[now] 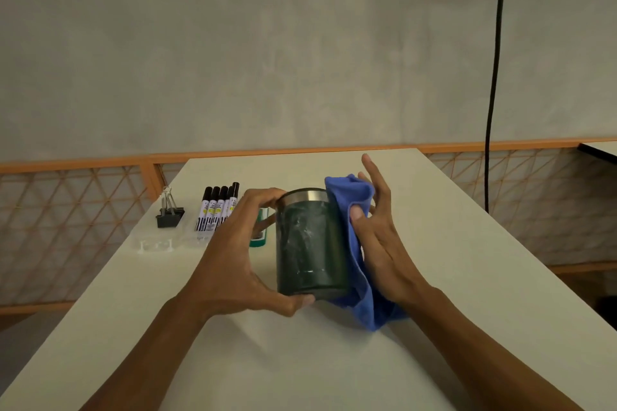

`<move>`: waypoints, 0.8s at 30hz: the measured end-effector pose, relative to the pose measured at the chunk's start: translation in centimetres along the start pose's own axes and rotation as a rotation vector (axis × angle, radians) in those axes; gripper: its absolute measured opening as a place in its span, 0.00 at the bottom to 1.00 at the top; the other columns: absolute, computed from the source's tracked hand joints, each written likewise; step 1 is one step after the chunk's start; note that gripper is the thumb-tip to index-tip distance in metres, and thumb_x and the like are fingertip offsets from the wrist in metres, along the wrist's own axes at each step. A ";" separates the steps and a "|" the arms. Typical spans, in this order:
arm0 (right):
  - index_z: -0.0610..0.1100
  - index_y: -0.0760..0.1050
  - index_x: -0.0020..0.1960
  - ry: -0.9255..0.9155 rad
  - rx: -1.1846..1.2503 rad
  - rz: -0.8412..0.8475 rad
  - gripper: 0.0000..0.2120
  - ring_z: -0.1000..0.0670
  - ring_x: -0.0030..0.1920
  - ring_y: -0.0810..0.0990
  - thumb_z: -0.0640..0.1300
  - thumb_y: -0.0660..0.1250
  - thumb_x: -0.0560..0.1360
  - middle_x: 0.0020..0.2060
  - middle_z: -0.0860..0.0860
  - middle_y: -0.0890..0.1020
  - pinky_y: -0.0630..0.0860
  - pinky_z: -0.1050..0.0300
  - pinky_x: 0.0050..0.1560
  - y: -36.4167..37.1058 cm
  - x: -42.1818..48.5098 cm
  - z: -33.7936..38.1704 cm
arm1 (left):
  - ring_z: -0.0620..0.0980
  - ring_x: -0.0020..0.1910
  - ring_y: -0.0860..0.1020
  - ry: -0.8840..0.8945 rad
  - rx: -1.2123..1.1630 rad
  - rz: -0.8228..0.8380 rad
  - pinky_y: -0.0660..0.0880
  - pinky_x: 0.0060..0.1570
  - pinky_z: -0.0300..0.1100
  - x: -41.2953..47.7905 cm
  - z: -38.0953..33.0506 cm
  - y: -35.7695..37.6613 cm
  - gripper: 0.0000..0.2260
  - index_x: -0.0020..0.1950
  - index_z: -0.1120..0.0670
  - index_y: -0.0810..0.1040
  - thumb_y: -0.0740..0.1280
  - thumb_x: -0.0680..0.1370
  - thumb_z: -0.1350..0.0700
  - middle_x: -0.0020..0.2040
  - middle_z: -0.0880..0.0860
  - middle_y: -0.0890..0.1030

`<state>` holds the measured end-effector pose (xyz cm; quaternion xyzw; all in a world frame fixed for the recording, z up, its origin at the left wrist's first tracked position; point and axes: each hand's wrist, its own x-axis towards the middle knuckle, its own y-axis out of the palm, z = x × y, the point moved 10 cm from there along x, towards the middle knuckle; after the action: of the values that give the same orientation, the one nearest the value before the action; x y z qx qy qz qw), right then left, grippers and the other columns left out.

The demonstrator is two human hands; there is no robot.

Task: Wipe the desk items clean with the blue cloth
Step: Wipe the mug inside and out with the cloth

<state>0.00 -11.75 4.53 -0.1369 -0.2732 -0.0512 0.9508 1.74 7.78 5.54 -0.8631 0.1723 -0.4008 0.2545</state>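
Room: one grey plaster wall (233,43) across the whole far side. One orange-framed lattice rail (66,227) runs along its foot, left and right of the counter.

Surface: one long white counter (300,360), running from near to far, matte. The corner of a second white surface (601,147) is at the far right edge.

One black cable (494,77) hangs down the wall on the right.

One dark green tumbler (307,243) with a steel rim is mid-counter, its side smeared with pale streaks. Can't tell if its base touches the counter.

One blue cloth (350,197) is draped down the tumbler's right side, with the loose end bunched on the counter near the base.

Left grip (233,243): curled round the tumbler, fingers on the rim at the far end, thumb on the base at the near end.

Right grip (384,243): fingers straight and spread, palm and thumb pressing the cloth flat against the tumbler's right side.

Far left group:
- One clear plastic tray (157,243).
- Black-capped markers (217,210) side by side in it. At least four; the exact count is unclear.
- One green bottle (260,230), mostly hidden behind the left grip.
- One black binder clip (169,215) left of the markers. There may be more stacked there; can't tell.
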 end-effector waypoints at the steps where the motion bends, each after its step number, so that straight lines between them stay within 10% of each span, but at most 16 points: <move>1: 0.64 0.49 0.84 -0.023 -0.017 0.030 0.30 0.62 0.80 0.63 0.48 0.58 0.89 0.83 0.59 0.60 0.67 0.70 0.72 0.4 -0.3 0.1 | 0.48 0.75 0.71 -0.007 -0.009 -0.020 0.72 0.68 0.30 0.0 0.2 -0.4 0.51 0.76 0.44 0.65 0.87 0.59 0.45 0.72 0.39 0.70; 7: 0.44 0.74 0.75 -0.274 -0.265 0.215 0.19 0.43 0.84 0.58 0.39 0.58 0.85 0.87 0.51 0.50 0.60 0.33 0.79 3.3 -2.7 1.2 | 0.51 0.73 0.74 -0.054 0.024 -0.155 0.73 0.70 0.36 -0.2 1.6 -4.1 0.52 0.76 0.51 0.68 0.88 0.57 0.44 0.71 0.47 0.73; 11: 0.57 0.60 0.83 -0.331 -0.284 0.245 0.28 0.43 0.84 0.58 0.45 0.59 0.85 0.86 0.52 0.53 0.61 0.33 0.79 3.6 -3.0 2.1 | 0.52 0.71 0.76 -0.081 0.029 -0.162 0.75 0.68 0.40 -0.3 2.2 -4.6 0.52 0.76 0.50 0.68 0.87 0.57 0.41 0.71 0.47 0.74; 15: 0.43 0.69 0.79 -0.300 -0.381 0.226 0.27 0.44 0.85 0.56 0.57 0.53 0.87 0.86 0.53 0.53 0.59 0.37 0.80 2.7 -2.2 1.5 | 0.53 0.72 0.74 -0.068 0.034 -0.133 0.74 0.71 0.39 -0.3 1.9 -3.8 0.53 0.76 0.51 0.68 0.89 0.56 0.45 0.71 0.48 0.73; 19: 0.57 0.73 0.75 -0.293 -0.295 0.110 0.19 0.44 0.84 0.58 0.43 0.55 0.88 0.86 0.53 0.53 0.58 0.34 0.80 1.6 -1.2 1.4 | 0.53 0.73 0.73 -0.040 0.039 -0.029 0.74 0.70 0.35 -0.2 1.1 -1.4 0.52 0.77 0.49 0.67 0.89 0.57 0.47 0.72 0.44 0.72; 24: 0.61 0.53 0.85 -0.029 -0.016 0.004 0.28 0.52 0.80 0.68 0.50 0.57 0.88 0.82 0.60 0.64 0.65 0.42 0.80 0.4 0.5 -0.7 | 0.53 0.73 0.73 -0.001 0.022 0.022 0.73 0.67 0.32 -0.1 0.1 0.1 0.51 0.76 0.46 0.68 0.90 0.57 0.50 0.72 0.44 0.72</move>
<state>0.78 -11.60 4.16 -0.1456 -0.2861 -0.0496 0.9458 1.76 7.80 5.35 -0.8585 0.1772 -0.3994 0.2683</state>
